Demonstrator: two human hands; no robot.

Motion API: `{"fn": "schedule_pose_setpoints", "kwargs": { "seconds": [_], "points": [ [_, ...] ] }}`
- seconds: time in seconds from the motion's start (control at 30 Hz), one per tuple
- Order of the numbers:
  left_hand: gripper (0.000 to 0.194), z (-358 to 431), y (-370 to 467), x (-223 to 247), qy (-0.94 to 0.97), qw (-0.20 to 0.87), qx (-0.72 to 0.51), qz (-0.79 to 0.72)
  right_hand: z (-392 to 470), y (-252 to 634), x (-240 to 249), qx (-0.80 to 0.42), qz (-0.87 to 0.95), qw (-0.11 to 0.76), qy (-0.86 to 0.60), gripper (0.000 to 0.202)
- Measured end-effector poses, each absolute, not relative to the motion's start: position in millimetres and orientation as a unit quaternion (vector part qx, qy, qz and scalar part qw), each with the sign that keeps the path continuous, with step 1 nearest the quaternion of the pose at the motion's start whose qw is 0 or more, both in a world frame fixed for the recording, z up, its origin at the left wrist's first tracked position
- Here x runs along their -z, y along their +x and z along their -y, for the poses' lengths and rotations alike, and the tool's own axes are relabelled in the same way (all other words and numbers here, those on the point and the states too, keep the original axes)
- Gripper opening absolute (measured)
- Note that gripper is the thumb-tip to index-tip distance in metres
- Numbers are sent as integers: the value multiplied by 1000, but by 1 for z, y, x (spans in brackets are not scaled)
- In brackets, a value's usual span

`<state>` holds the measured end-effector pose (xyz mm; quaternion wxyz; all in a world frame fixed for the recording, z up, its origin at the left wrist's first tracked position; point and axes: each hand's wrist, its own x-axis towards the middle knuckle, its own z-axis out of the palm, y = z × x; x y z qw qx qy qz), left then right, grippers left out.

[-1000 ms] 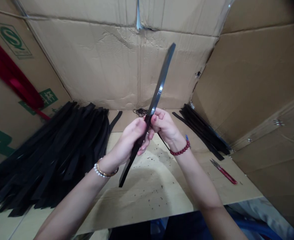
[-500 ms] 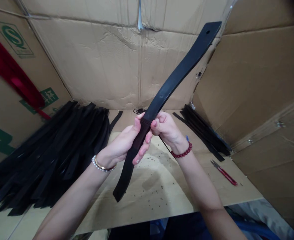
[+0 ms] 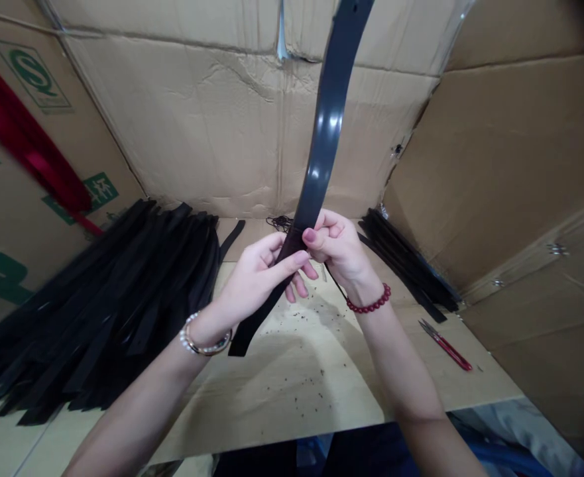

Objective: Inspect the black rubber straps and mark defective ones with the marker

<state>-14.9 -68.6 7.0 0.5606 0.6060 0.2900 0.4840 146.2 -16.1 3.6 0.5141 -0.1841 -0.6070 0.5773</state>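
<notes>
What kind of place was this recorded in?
Probably a small workshop bench: a large heap of long black flat strips, red-handled metal thread snips and dark scraps scattered over the pale wooden tabletop suggest it.

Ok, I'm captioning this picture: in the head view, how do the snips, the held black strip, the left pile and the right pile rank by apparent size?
Left pile
Held black strip, cut off at top
Right pile
Snips

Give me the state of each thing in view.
Black strip: curved, held up by both hands.
Left hand: gripping the strip.
Right hand: pinching the strip.
Left pile: loosely heaped.
Right pile: smaller, loosely stacked.
Snips: lying flat, tips apart.
Cord: tangled.
Red cloth: hanging.
Table: strewn with specks.
</notes>
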Motion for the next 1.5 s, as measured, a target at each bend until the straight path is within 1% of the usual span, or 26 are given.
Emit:
{"fn": "schedule_pose_setpoints", "kwargs": {
  "seconds": [0.07,0.17,0.27,0.33,0.4,0.5,0.57,0.63,0.67,0.73,0.87,0.97,1.03,1.1,1.17,1.2,1.23,1.3,1.4,1.5],
  "points": [
    [23,68,-22,-10,597,628,-430,-254,16,148,-3,-575,625,499,-175,31],
    [20,66,-30,-11,572,693,-379,-220,15,150,0,-585,646,462,-164,41],
    [26,66,-31,-8,542,742,-349,-187,13,149,3,-609,651,427,-154,49],
    [31,65,-28,-6,535,747,-350,-184,12,147,4,-612,641,437,-156,49],
    [33,63,-25,-5,551,702,-395,-219,11,145,4,-599,622,473,-173,44],
    [30,60,-20,-3,594,556,-488,-316,10,142,1,-563,608,518,-215,36],
    [30,59,-17,-1,614,468,-528,-355,9,141,0,-543,612,525,-235,34],
    [33,60,-15,0,613,438,-551,-358,9,141,0,-541,612,523,-243,33],
    [35,61,-14,0,604,452,-553,-353,9,141,0,-544,612,520,-243,34],
    [38,62,-16,-2,577,522,-529,-341,10,142,0,-550,614,513,-237,37],
    [43,63,-25,-9,521,664,-437,-312,10,145,0,-564,635,483,-214,38],
    [47,61,-28,-9,499,723,-378,-291,11,144,0,-564,648,480,-178,40],
    [48,61,-24,-6,513,701,-404,-286,12,142,-1,-554,632,509,-185,40],
    [41,62,-17,-1,554,612,-477,-303,13,141,-2,-542,610,536,-215,37],
    [31,63,-11,3,588,506,-532,-340,15,139,-3,-533,601,545,-238,38],
    [28,64,-9,4,595,474,-544,-353,16,139,-4,-529,604,544,-244,40],
    [26,64,-9,4,599,464,-548,-355,16,140,-5,-525,610,541,-244,40],
    [23,65,-11,2,596,501,-535,-329,18,142,-7,-521,620,539,-234,40],
    [23,65,-19,-5,570,611,-480,-266,19,147,-9,-523,635,526,-216,34],
    [27,63,-26,-6,531,704,-421,-212,19,149,-7,-550,652,479,-207,35]
  ]
}}
